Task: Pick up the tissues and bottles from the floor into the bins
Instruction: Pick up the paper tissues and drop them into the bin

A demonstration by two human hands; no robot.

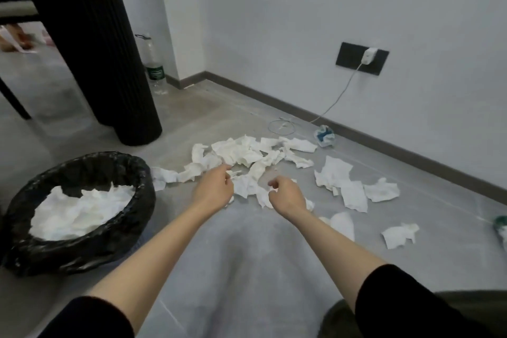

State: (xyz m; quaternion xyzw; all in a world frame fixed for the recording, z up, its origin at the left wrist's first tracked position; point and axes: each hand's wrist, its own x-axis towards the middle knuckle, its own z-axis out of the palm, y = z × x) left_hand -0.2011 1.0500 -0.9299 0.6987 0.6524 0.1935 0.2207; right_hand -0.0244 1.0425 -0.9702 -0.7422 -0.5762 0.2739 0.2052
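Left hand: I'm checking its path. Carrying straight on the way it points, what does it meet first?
Probably the crumpled tissues just past the left hand; its height above them is unclear.

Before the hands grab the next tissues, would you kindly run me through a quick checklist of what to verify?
1. Left hand is free to grasp: cannot tell; fingers curled over the tissue pile.
2. Right hand is free to grasp: cannot tell; fingers curled, contents hidden.
3. Bin within reach, on the left: ok.
4. Room in the bin: ok; tissues inside sit below the rim.
5. Floor cleared of tissues: not ok; many lie scattered.
6. Bottles collected: not ok; upright bottle stands by the wall corner.
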